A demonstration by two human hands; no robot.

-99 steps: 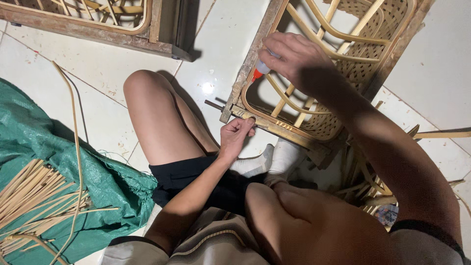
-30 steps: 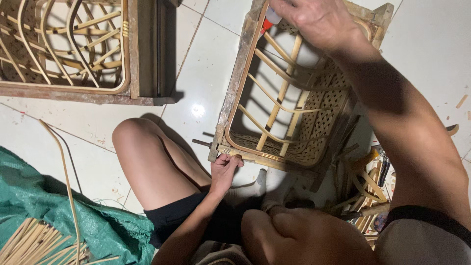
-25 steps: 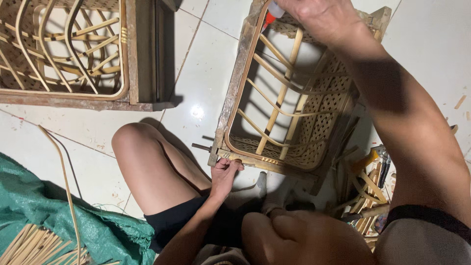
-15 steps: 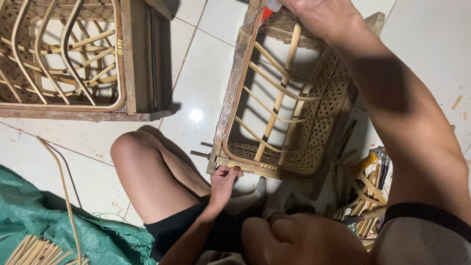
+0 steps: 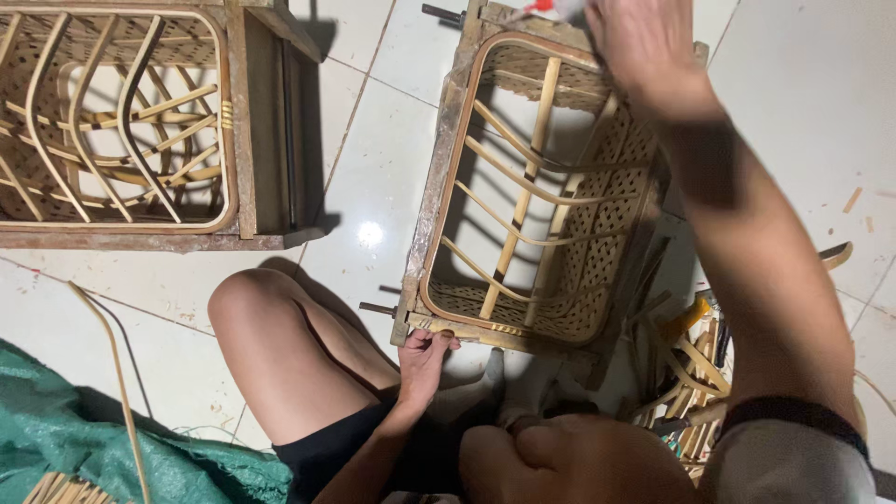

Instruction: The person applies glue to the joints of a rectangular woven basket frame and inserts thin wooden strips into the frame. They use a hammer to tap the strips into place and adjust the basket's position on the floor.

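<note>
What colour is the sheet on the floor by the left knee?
Green, seen in the head view: the crumpled sheet lies at lower left.

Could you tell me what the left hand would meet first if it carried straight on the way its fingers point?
The left hand already grips the near wooden edge of the rattan frame. Going on up the picture, it would likely meet the curved cane rim just inside that edge, though depth is hard to judge.

Rattan workshop: half-woven frames, cane strips
</note>
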